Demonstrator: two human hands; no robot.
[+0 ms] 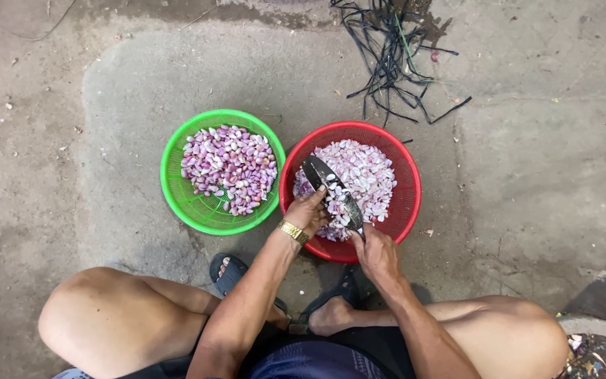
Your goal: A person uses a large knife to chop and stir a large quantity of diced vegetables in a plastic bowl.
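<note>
Squatting over a bare concrete floor [106,84], knees spread, sandalled feet between them. Right hand [376,254] closed around the handle of a broad, dark steel knife [331,191], fingers wrapped tight, blade angled up and to the left over the round red plastic basket [409,189]. Bits of pale peel stuck to the flat of the blade. Left hand [308,212], with a gold wristwatch [293,231] on the wrist, curled beside the blade at the near rim of the red basket, fingertips pinched together close to the steel; whether gripping a small clove or only pressing against the blade, cannot tell. Heap of pale pink, peeled shallot pieces [362,175] filling the red basket, directly under the knife. Just to the left, almost touching it, a round green plastic basket [177,189] holding darker purple shallot cloves [229,167]. Farther off, beyond the red basket, a tangle of black strips [387,56] lying on the concrete.
</note>
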